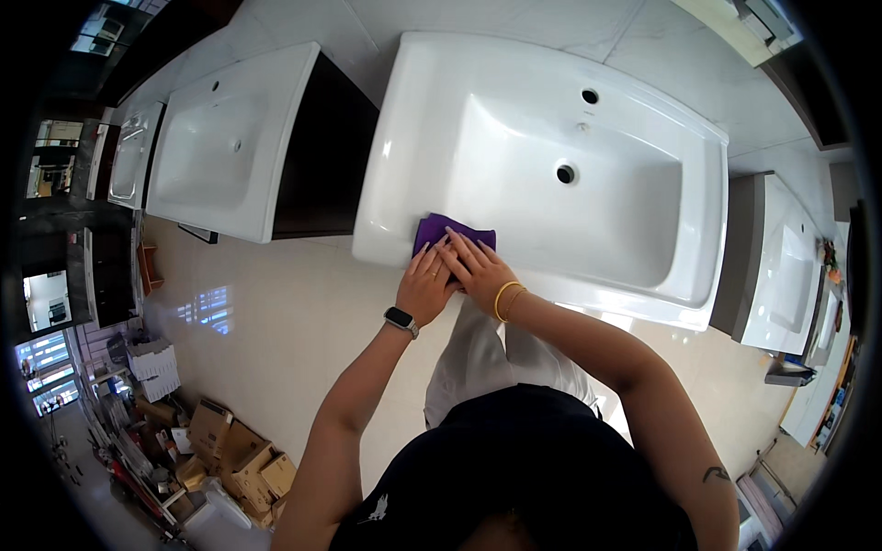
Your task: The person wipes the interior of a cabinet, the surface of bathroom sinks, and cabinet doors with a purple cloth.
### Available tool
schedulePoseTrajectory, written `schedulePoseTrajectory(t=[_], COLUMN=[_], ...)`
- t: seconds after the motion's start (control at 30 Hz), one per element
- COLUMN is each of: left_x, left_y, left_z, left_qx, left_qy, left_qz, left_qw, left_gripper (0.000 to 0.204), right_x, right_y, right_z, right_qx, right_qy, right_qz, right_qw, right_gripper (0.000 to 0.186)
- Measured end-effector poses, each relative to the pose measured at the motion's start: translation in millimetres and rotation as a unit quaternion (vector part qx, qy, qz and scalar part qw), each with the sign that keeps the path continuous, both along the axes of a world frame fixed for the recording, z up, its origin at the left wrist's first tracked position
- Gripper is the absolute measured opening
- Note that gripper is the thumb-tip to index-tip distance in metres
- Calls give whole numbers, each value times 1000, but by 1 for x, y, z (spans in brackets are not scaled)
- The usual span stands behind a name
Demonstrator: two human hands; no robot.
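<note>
A purple cloth (pixel 457 231), folded into a small pad, lies on the front left rim of a large white washbasin (pixel 634 197). My left hand (pixel 428 283), a watch at its wrist, rests on the cloth's near edge with its fingers stretched out. Beside it, touching and partly overlapping it, my right hand (pixel 481 274) presses on the cloth, its fingers extended and slightly apart. Neither hand visibly wraps round the cloth; the thumbs are partly hidden. Two yellow bangles circle my right wrist. The basin has a tap hole (pixel 589 95) and an open drain hole (pixel 565 174).
To the left stands another white basin (pixel 207 147) on a dark cabinet (pixel 323 151). A further basin (pixel 781 266) stands at the right. Cardboard boxes (pixel 239 450) are piled at the lower left on the glossy floor (pixel 266 331). A tiled wall (pixel 542 28) rises behind the basin.
</note>
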State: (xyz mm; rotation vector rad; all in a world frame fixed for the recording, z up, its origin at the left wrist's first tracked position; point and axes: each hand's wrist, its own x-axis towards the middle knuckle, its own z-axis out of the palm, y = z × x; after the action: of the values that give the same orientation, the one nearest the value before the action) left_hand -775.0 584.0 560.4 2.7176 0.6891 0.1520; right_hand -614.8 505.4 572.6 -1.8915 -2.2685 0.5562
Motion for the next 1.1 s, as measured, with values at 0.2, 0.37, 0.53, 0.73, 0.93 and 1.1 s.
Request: schedulePoseTrajectory(t=[0.2,0.37,0.53,0.73,0.93,1.1], left_x=[-47,-64,-36,11,19,25], left_y=[34,40,31,34,61,80], left_z=[1,-2,13,2,-7,-1], left_qx=[47,24,-58,-1,80,47], left_qy=[19,46,-5,153,200,230], left_qz=[82,133,228,349,312,217], left_qw=[995,990,972,924,925,948], left_gripper=[62,62,71,80,70,78], right_x=[-41,-47,-11,80,140,124], right_y=[57,76,43,-46,-97,-93], right_z=[-6,2,14,-10,-32,-27], right_qx=[-2,-23,-6,92,75,12], right_qy=[-37,43,156,209,94,33], right_qz=[69,82,-7,-282,-396,-290], right_qw=[997,995,988,932,910,956], right_gripper=[78,81,79,76,73,67])
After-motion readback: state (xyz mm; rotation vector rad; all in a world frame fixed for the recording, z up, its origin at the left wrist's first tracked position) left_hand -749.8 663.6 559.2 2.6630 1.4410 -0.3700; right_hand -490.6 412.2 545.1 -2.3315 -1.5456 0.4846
